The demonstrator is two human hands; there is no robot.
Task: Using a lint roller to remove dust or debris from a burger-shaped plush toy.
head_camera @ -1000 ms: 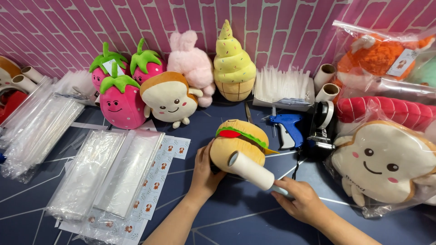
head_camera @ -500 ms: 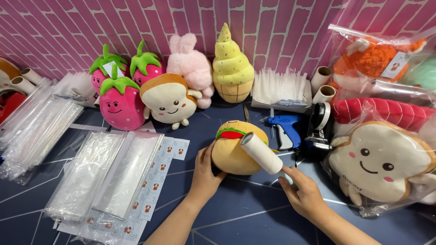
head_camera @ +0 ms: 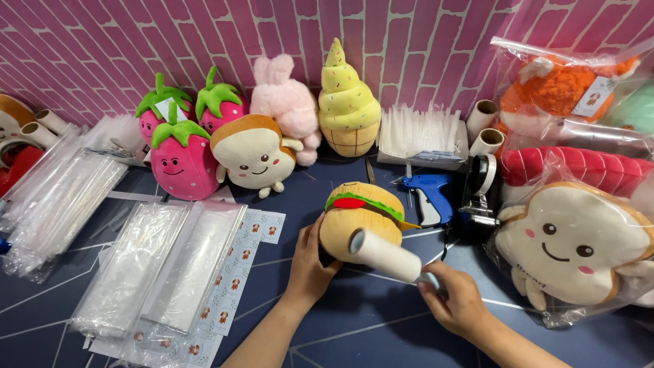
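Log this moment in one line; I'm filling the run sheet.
left hand: holds burger plush | right hand: presses lint roller on it | surface: dark table

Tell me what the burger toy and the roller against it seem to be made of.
Burger toy: soft plush fabric, matte and fuzzy, with felt-like green and red layers. Lint roller: a white cylinder, probably paper sheets, matte; its handle sits hidden in the right hand. The left hand steadies the toy.

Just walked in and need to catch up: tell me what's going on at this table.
A person is running a lint roller over a burger plush toy. The left hand steadies the toy on the dark table, while the right hand grips the roller's handle. Other plush toys line the pink brick wall, with clear bags stacked at left.
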